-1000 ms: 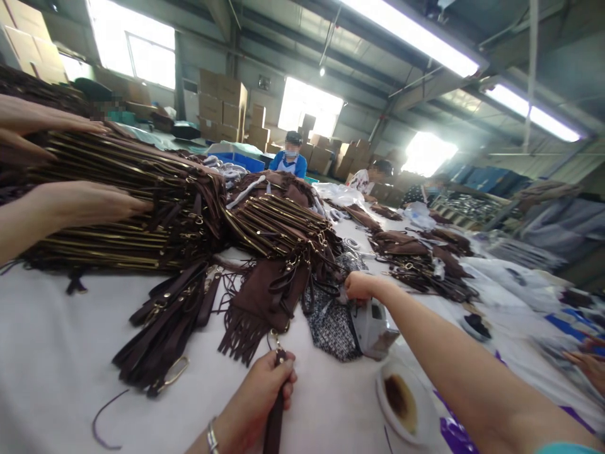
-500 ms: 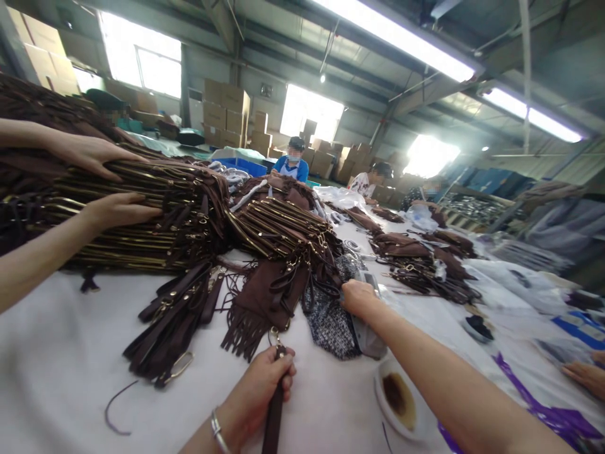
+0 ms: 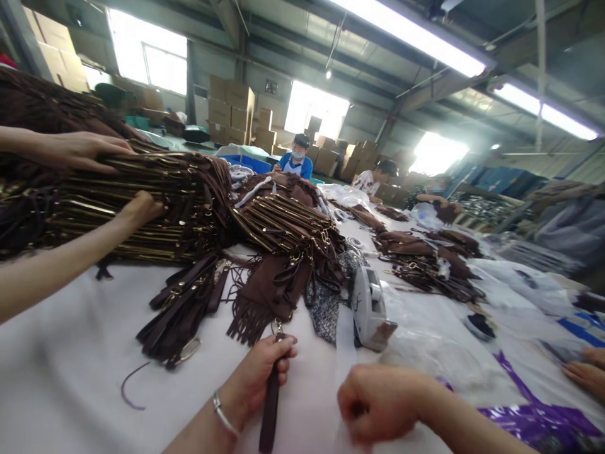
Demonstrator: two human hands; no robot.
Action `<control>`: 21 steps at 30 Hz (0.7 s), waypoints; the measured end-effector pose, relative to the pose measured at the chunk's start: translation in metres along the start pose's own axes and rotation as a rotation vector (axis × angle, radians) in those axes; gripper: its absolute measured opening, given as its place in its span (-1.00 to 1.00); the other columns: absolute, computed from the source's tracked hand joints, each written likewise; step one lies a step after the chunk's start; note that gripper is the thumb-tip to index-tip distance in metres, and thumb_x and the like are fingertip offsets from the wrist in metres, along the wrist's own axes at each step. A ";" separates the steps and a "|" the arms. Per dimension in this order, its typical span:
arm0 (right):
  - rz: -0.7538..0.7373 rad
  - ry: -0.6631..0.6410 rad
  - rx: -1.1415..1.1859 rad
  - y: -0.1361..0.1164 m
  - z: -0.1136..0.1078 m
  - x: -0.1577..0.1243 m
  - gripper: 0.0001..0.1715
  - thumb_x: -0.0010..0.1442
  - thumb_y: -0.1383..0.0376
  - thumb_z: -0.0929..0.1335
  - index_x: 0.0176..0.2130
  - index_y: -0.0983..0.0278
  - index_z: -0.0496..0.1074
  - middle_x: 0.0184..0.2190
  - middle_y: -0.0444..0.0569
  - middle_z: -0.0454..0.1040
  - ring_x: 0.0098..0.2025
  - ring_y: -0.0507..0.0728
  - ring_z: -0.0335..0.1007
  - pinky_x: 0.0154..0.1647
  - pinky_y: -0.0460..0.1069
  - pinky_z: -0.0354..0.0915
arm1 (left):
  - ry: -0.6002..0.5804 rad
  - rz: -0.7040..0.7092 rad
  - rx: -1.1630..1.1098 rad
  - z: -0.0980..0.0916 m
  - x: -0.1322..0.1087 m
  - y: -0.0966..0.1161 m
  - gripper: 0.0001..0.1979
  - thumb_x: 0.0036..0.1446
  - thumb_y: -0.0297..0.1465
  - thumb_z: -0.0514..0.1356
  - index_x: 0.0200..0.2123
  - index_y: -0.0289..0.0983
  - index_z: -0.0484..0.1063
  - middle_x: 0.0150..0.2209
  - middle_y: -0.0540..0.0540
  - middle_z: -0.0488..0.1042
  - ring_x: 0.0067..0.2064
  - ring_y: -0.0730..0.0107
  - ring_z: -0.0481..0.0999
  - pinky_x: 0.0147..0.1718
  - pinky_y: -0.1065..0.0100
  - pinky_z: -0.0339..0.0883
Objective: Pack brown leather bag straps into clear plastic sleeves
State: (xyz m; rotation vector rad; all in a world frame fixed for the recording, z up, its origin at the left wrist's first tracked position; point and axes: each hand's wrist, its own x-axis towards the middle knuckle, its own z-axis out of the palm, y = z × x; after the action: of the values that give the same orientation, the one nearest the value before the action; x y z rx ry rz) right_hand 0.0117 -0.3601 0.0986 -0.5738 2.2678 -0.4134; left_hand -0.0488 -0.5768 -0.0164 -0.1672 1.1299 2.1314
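My left hand [image 3: 267, 366], with a bracelet at the wrist, is closed around a dark brown strap [image 3: 270, 413]. The strap's metal clasp [image 3: 277, 326] lies close to a fringed brown piece [image 3: 265, 293]. Over the white table, my right hand [image 3: 375, 400] is closed and slightly blurred. A translucent strip [image 3: 346, 337] runs from beside a white dispenser [image 3: 371, 309] down to its fingers. Speckled grey fabric [image 3: 324, 315] lies left of the dispenser.
Another person's hands [image 3: 92, 151] rest on a tall stack of brown pieces [image 3: 127, 221] at the left. Brown straps [image 3: 174, 315] lie before it. Purple plastic [image 3: 543, 419] and another person's hands [image 3: 588, 375] are at the right. The white table [image 3: 61, 378] spreads below.
My right hand has moved from the dispenser down towards me, and the strip now shows. The dispenser is uncovered, while the dish with brown contents is hidden. My left hand still holds the strap.
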 end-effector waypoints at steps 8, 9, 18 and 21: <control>-0.064 0.133 0.324 -0.016 -0.027 0.061 -0.85 -0.04 0.43 0.25 -0.47 0.29 0.40 -0.61 -0.22 0.38 -0.63 -0.04 0.34 -0.60 -0.17 0.22 | -0.170 -0.047 -0.146 -0.001 -0.011 0.005 -0.49 -0.06 -0.15 0.41 -0.19 -0.37 0.34 -0.40 0.00 0.36 -0.58 0.73 0.19 -0.66 0.62 0.00; -0.056 0.257 0.296 -0.009 -0.033 0.071 -0.86 -0.04 0.43 0.26 -0.48 0.29 0.41 -0.63 -0.22 0.37 -0.63 -0.03 0.32 -0.60 -0.17 0.20 | -0.169 -0.021 -0.124 0.000 -0.011 0.003 -0.52 -0.08 -0.20 0.43 -0.22 -0.34 0.32 -0.45 0.07 0.31 -0.59 0.73 0.16 -0.66 0.62 -0.02; 0.178 1.044 0.565 0.013 0.019 0.072 -0.60 0.24 0.06 0.23 -0.26 0.29 0.46 -0.46 -0.04 0.50 -0.44 0.11 0.45 -0.38 -0.04 0.34 | -0.015 0.067 -0.138 -0.001 -0.003 -0.007 -0.56 -0.11 -0.39 0.43 -0.32 -0.24 0.18 -0.57 0.19 0.16 -0.64 0.73 0.08 -0.69 0.63 -0.07; 0.260 1.114 0.235 0.028 0.056 0.025 -0.62 0.28 0.08 0.22 -0.22 0.23 0.50 -0.29 0.04 0.54 -0.23 0.19 0.48 -0.17 0.04 0.36 | 0.028 0.050 -0.169 -0.003 -0.003 -0.005 -0.61 -0.05 -0.44 0.39 -0.33 -0.25 0.18 -0.54 0.17 0.18 -0.64 0.74 0.11 -0.70 0.65 -0.05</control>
State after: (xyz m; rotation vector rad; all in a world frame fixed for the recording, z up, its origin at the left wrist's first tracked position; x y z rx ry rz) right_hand 0.0293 -0.3558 0.0333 0.1635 3.1941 -1.0309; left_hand -0.0441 -0.5784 -0.0207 -0.2499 0.9784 2.2756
